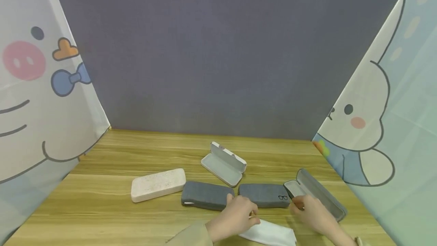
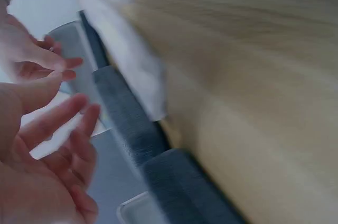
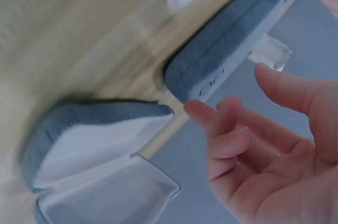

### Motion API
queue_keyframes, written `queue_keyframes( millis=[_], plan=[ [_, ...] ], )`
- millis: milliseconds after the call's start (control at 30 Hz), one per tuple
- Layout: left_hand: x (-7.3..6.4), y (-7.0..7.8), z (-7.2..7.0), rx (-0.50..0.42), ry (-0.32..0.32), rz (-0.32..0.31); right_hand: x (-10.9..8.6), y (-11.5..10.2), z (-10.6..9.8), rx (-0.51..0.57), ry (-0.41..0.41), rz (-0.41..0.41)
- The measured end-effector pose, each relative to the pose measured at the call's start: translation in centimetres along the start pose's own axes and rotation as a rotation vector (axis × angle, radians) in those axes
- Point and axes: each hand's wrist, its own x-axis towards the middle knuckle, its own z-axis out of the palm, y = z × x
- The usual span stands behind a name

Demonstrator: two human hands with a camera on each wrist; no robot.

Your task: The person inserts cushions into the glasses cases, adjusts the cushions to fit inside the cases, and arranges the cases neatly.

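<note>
My left hand (image 1: 235,217) hovers above a white folded cloth (image 1: 271,232), its fingers loosely bent with nothing between them in the left wrist view. Behind that hand lies a closed dark grey glasses case (image 1: 205,194). A second closed grey case (image 1: 263,194), marked with a small glasses drawing, sits between the two hands. At the right, my right hand (image 1: 312,213) is beside an open grey glasses case (image 1: 324,196) with a pale lining. Relaxed, partly curled fingers (image 3: 229,145) of the right hand hold nothing in the right wrist view.
A closed white glasses case (image 1: 158,186) lies on the left of the wooden table (image 1: 102,208). Farther back stands an open white case (image 1: 223,165). A grey panel (image 1: 218,60) closes off the back, with printed cartoon curtains (image 1: 362,98) along both sides.
</note>
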Motion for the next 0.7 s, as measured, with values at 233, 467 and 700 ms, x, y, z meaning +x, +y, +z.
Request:
queue_keyframes(
  millis=[233,467,700],
  plan=[
    [-1.0,-1.3,1.4,0.182,-0.002,-0.039,-1.2,0.9,2.2,-0.047,0.002,-0.037],
    [-0.8,-1.6,2.5,0.289,-0.013,-0.056,-1.5,1.5,3.5,-0.047,-0.131,0.015],
    [-0.8,-1.7,2.9,0.357,0.044,-0.038,-1.5,1.7,4.3,-0.099,-0.151,0.024]
  ],
)
